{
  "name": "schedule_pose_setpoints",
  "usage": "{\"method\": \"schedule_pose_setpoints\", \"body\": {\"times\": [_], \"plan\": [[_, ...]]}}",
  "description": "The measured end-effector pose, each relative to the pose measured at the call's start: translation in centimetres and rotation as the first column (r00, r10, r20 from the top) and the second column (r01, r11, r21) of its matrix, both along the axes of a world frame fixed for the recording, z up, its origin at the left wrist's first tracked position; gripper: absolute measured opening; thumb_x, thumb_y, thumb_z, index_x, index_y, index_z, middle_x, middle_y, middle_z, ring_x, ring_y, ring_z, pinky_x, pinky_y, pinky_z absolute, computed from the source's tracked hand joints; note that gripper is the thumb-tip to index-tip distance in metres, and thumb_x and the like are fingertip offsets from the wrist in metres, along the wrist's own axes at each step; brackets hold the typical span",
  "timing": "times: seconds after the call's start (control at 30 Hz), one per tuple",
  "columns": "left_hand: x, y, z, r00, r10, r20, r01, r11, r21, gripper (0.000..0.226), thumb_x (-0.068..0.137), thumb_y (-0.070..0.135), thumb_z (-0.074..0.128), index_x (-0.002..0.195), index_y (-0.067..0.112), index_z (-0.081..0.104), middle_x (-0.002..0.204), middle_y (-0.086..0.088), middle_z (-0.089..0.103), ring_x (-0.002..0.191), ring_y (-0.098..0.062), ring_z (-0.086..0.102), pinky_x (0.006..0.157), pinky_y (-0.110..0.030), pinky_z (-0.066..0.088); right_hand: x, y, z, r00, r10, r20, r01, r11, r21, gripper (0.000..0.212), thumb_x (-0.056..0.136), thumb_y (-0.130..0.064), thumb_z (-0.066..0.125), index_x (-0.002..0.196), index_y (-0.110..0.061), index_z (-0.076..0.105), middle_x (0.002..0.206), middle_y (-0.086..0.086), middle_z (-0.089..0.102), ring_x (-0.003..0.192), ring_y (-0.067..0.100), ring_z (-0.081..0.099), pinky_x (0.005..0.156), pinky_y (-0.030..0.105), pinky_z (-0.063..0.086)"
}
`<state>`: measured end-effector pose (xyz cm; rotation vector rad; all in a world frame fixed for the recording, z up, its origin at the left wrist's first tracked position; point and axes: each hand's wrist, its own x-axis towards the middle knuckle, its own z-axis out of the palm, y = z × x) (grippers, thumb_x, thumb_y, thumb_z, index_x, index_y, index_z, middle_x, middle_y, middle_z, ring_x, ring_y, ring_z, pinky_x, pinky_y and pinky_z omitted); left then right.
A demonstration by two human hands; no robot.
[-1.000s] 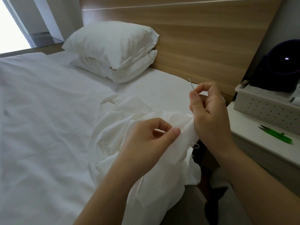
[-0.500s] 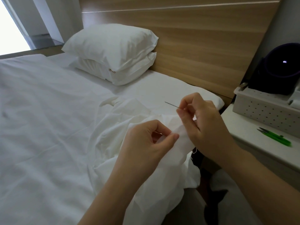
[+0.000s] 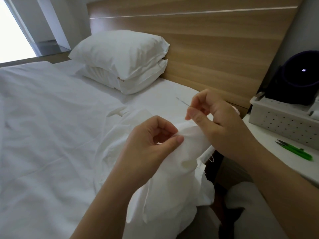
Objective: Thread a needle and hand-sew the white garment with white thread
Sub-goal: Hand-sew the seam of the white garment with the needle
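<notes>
Here, left hand (image 3: 146, 144) pinching garment (image 3: 172, 187) fold at bed (image 3: 43, 135) edge, right hand (image 3: 217, 125) pinching needle (image 3: 183, 102)

Matt white cloth garment (image 3: 172, 169), thin metal needle (image 3: 183, 102), wood-grain headboard (image 3: 215, 49)

The garment (image 3: 172, 178) at six o'clock is rendered in plain white, as are the bed sheet (image 3: 43, 126) at nine and the pillows (image 3: 120, 54) at eleven. The needle (image 3: 183, 102) is seen as silver-grey. The headboard (image 3: 215, 49) at twelve is marked by tan wood grain. At three, a pale grey basket (image 3: 283, 123) is patterned with small dark dots; the snips (image 3: 296, 150) are coloured bright green, the desk (image 3: 265, 144) white.
</notes>
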<state>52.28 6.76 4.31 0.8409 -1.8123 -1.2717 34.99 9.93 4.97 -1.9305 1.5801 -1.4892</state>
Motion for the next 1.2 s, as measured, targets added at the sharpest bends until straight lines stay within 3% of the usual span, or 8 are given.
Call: {"method": "schedule_pose_setpoints", "body": {"times": [0.17, 0.3, 0.5, 0.7, 0.9, 0.97, 1.07, 1.2], "plan": [[0.2, 0.1, -0.1, 1.000, -0.006, -0.003, 0.006, 1.000, 0.007, 0.019, 0.077, 0.015, 0.077, 0.071, 0.028, 0.065, 0.071, 0.005, 0.069, 0.069, -0.012, 0.065, 0.066, -0.026, 0.052, 0.1, 0.2, -0.4, 0.993, -0.012, -0.114, 0.010, 1.000, -0.025, 0.007, 0.087, -0.036, 0.052, 0.086, -0.030, 0.050, 0.082, -0.013, 0.059, 0.086, 0.005, 0.053, 0.071, 0.021, 0.050], [0.2, 0.1, 0.0, 1.000, -0.008, 0.013, 0.008, 1.000, -0.007, 0.014, 0.077, 0.016, 0.076, 0.075, 0.025, 0.065, 0.073, 0.003, 0.071, 0.072, -0.019, 0.068, 0.070, -0.031, 0.057, 0.2, -0.4, -0.8, 0.971, -0.065, -0.228, 0.041, 0.993, -0.108, 0.009, 0.090, -0.038, 0.046, 0.092, -0.029, 0.047, 0.080, -0.012, 0.057, 0.083, 0.011, 0.054, 0.069, 0.014, 0.044], [0.1, 0.2, 0.5, 0.997, -0.039, 0.061, 0.040, 0.999, -0.012, 0.014, 0.079, 0.014, 0.076, 0.084, 0.023, 0.066, 0.077, 0.010, 0.070, 0.073, -0.007, 0.066, 0.069, -0.021, 0.055, 0.3, -0.8, -0.3, 0.986, -0.029, -0.165, 0.017, 0.997, -0.075, 0.006, 0.092, -0.026, 0.048, 0.094, -0.020, 0.048, 0.073, 0.005, 0.060, 0.076, 0.015, 0.055, 0.065, 0.019, 0.046], [-1.0, 0.5, 1.0, 0.983, -0.001, 0.183, 0.002, 1.000, -0.007, 0.018, 0.083, 0.045, 0.063, 0.094, 0.031, 0.070, 0.083, 0.014, 0.072, 0.075, -0.004, 0.069, 0.072, -0.031, 0.060, 0.4, -1.1, 0.2, 0.990, -0.033, -0.137, 0.025, 0.998, -0.060, 0.009, 0.092, -0.030, 0.047, 0.095, -0.022, 0.047, 0.074, 0.008, 0.060, 0.076, 0.017, 0.057, 0.065, 0.027, 0.047], [-2.1, 0.8, 0.5, 0.978, 0.075, 0.196, -0.062, 0.996, -0.069, 0.022, 0.086, 0.049, 0.054, 0.084, 0.033, 0.069, 0.077, 0.009, 0.071, 0.074, -0.013, 0.068, 0.075, -0.048, 0.057, 0.3, -0.9, 0.8, 0.994, -0.037, -0.100, 0.028, 0.995, -0.094, 0.009, 0.093, -0.026, 0.048, 0.095, -0.017, 0.048, 0.064, 0.011, 0.056, 0.058, 0.023, 0.050, 0.052, 0.031, 0.040], [-2.1, 0.9, 0.4, 0.976, 0.115, 0.186, -0.093, 0.988, -0.119, 0.020, 0.093, 0.042, 0.055, 0.081, 0.031, 0.067, 0.075, 0.008, 0.069, 0.071, -0.011, 0.065, 0.074, -0.041, 0.057, 0.3, -0.8, 1.1, 0.996, -0.053, -0.073, 0.045, 0.993, -0.105, 0.008, 0.093, -0.026, 0.047, 0.094, -0.018, 0.047, 0.062, 0.007, 0.054, 0.058, 0.022, 0.049, 0.051, 0.029, 0.040], [-1.8, 0.3, 1.4, 0.977, 0.156, 0.144, -0.122, 0.968, -0.218, 0.020, 0.094, 0.031, 0.055, 0.078, 0.026, 0.066, 0.074, 0.009, 0.066, 0.066, -0.006, 0.059, 0.061, -0.018, 0.047, 0.5, -0.9, 1.5, 0.997, -0.072, 0.013, 0.073, 0.990, -0.121, 0.006, 0.092, -0.026, 0.046, 0.092, -0.020, 0.046, 0.065, 0.012, 0.055, 0.061, 0.023, 0.051, 0.054, 0.031, 0.041], [-0.7, -1.3, 3.2, 0.967, 0.180, 0.179, -0.106, 0.928, -0.356, 0.022, 0.091, 0.034, 0.058, 0.074, 0.024, 0.066, 0.071, 0.005, 0.065, 0.062, -0.009, 0.057, 0.054, -0.015, 0.040, 0.9, -1.4, 2.1, 0.991, -0.048, 0.123, 0.060, 0.993, -0.102, 0.009, 0.093, -0.027, 0.047, 0.089, -0.019, 0.047, 0.064, 0.013, 0.050, 0.055, 0.026, 0.044, 0.049, 0.028, 0.036]]}}
